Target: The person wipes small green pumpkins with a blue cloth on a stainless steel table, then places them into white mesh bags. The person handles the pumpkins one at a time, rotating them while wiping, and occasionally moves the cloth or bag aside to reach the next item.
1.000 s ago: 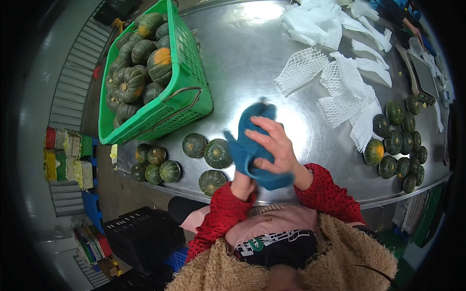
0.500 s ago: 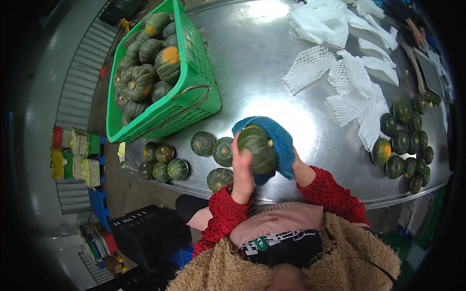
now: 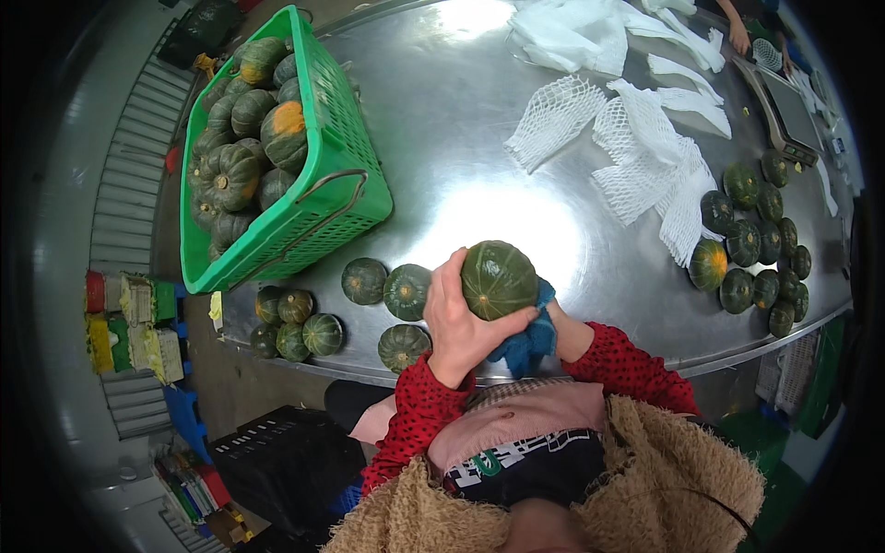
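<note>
A round green pumpkin (image 3: 499,279) is gripped by my left hand (image 3: 456,324), whose thumb lies across its near side and fingers along its left. Close against the pumpkin's lower right is a crumpled blue cloth (image 3: 527,345). My right hand (image 3: 568,330) holds that cloth, with most of its fingers hidden. Just left of my left hand sit a few loose pumpkins, the nearest being a green pumpkin (image 3: 404,347) by the table's front edge. Both hands are above the front of the metal table (image 3: 442,198).
A green crate (image 3: 355,161) full of pumpkins stands at the far left. White foam nets (image 3: 636,166) lie far right, beside more pumpkins (image 3: 737,290) and a scale (image 3: 784,111). Another person's hand (image 3: 739,37) shows at the far right. Black crates (image 3: 286,452) stand below left.
The pumpkin has been turned in my left hand, whose thumb now crosses its front. The blue cloth has moved from behind the pumpkin to its lower right. The view has shifted slightly.
</note>
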`<state>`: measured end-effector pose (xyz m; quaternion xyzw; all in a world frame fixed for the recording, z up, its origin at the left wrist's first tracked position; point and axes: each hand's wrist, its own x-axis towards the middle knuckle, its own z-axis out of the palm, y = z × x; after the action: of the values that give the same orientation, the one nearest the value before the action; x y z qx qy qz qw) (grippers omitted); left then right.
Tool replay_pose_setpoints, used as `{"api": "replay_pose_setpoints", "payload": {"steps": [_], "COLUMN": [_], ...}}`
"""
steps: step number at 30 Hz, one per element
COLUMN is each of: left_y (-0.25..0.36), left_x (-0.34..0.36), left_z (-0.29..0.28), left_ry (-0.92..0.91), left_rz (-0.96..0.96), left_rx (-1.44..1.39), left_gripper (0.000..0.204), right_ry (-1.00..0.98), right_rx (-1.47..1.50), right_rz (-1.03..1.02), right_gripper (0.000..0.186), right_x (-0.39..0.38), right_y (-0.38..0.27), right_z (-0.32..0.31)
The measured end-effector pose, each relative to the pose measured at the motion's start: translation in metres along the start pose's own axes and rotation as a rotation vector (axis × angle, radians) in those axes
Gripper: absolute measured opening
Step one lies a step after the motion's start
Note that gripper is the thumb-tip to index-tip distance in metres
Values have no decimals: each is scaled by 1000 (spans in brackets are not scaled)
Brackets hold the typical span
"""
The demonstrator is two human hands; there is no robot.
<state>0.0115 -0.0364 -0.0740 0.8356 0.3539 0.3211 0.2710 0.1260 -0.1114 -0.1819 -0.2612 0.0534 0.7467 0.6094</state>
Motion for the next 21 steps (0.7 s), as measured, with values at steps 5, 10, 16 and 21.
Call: {"api": "replay_pose_setpoints", "payload": {"steps": [5, 10, 16, 21], "left_y": [-4, -35, -30, -82], "left_x": [4, 6, -14, -16], "left_z": [-7, -1, -1, -7], "left_ry": [-106, -112, -241, -131], "left_rz": [-159, -391, -492, -293], "left_rx": [250, -266, -607, -304], "left_gripper": [49, 33, 27, 31], "right_ry": [14, -82, -183, -269], "right_rx": [-104, -51, 253, 239], "right_rz": [-270, -175, -278, -427], "right_gripper": [49, 51, 49, 71], "right_x": [-10, -27, -6, -56], "right_y": [-12, -19, -14, -89], "right_z": [22, 34, -13, -15]}}
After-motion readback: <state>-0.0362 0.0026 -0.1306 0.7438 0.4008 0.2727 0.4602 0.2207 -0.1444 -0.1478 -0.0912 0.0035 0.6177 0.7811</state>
